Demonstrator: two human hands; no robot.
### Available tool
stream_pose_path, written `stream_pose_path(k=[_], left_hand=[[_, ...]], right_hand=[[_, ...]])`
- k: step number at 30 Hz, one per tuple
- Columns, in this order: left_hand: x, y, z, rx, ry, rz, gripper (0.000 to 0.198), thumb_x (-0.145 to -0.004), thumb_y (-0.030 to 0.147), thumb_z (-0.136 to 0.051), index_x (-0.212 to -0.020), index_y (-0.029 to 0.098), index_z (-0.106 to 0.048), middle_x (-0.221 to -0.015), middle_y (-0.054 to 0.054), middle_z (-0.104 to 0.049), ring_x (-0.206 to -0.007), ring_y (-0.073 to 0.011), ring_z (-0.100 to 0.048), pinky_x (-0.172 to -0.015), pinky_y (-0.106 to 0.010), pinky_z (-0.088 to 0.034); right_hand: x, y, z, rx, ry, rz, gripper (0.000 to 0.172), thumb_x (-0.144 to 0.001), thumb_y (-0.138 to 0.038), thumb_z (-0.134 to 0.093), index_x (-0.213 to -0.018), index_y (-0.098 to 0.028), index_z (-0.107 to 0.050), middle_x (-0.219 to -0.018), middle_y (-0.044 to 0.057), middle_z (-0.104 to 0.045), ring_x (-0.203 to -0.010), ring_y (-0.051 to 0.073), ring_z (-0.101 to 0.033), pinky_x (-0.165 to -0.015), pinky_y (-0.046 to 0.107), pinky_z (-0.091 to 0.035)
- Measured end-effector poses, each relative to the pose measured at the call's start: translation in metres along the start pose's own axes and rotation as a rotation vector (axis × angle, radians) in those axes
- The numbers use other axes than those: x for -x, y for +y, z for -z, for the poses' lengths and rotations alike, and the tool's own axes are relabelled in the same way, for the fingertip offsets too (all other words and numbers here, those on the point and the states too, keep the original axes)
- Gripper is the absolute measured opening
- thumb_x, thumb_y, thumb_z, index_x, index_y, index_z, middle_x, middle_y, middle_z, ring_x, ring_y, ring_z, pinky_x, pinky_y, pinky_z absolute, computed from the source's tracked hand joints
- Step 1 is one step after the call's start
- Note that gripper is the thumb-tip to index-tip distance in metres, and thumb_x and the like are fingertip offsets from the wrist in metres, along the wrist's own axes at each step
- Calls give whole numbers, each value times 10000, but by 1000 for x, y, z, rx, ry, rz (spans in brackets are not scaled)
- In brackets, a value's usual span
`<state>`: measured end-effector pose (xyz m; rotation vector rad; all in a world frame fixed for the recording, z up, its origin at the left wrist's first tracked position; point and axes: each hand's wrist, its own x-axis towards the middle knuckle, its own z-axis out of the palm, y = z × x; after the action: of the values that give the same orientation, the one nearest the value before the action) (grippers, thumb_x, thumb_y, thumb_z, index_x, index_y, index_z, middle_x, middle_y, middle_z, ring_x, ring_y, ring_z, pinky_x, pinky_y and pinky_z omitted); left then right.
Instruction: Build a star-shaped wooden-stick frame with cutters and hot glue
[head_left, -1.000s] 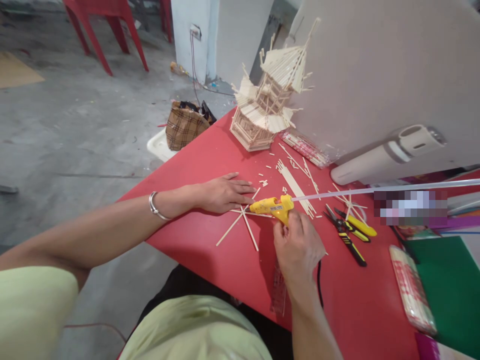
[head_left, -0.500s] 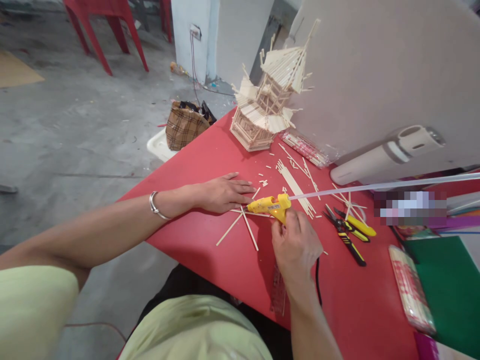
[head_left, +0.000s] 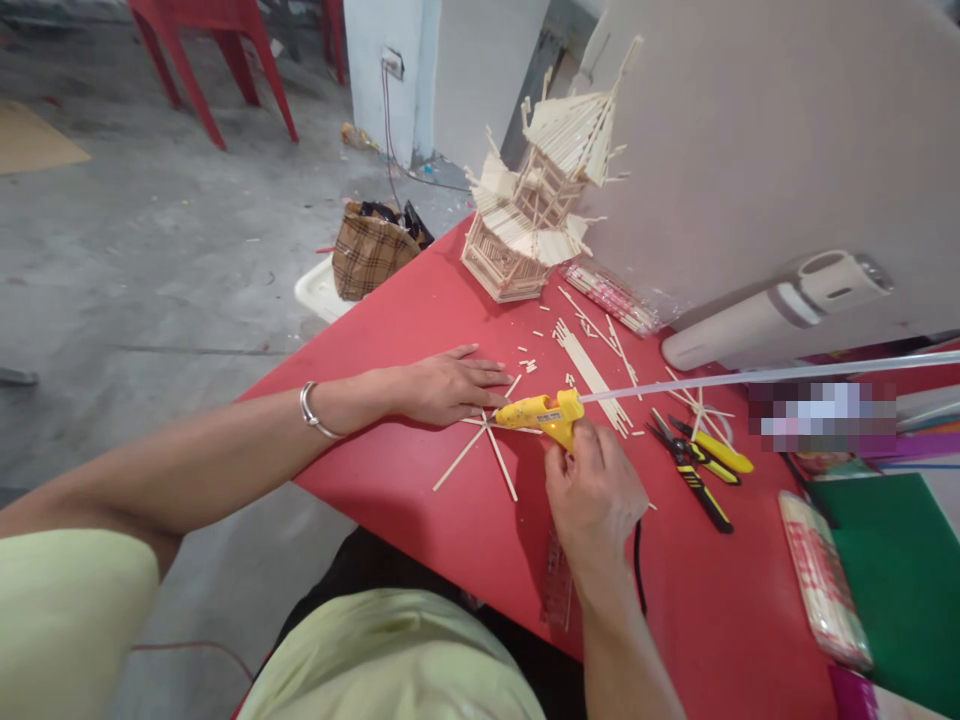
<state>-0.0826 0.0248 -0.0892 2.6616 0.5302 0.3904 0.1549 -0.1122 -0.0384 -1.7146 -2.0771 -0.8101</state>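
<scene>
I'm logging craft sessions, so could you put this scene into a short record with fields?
Left hand: palm down beside the crossed sticks; contact hard to tell
Right hand: grips the yellow hot glue gun by its handle
Nozzle: at or just above where the sticks cross
Glue stick: long, translucent, sticking out of the gun's rear
Surface: red tabletop
Model: two-tiered stick pagoda, standing near the table's far corner
Tools nearby: black-and-yellow cutters, right of the glue gun

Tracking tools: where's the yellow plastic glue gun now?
Just right of head-view centre, the right hand holds the glue gun, aimed at crossed pale wooden sticks.
</scene>
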Motion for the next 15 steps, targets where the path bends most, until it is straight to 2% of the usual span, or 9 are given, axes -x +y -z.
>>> stream_pose_path(k=[7, 15], left_hand=[[0, -2, -2, -27, -21, 13, 440, -1035, 398, -478, -1467, 378, -560, -1622, -60, -441, -1521, -246, -377, -1276, -524, -105], [0, -1, 0, -30, -10, 13, 436, -1027, 372, -499, -1456, 366, -577, -1609, -72, -460, -1512, -254, -395, -1276, -519, -120]], right_hand=[[2, 0, 5, 12, 5, 23, 211, -957, -185, -540, -1126, -127, -652, -917, 61, -711, -770, 182, -620, -692, 294, -432], [5, 0, 8, 0, -23, 10, 241, -952, -190, -532, -1160, -139, -643, -953, 76, -720, -808, 189, -635, -679, 300, -420]])
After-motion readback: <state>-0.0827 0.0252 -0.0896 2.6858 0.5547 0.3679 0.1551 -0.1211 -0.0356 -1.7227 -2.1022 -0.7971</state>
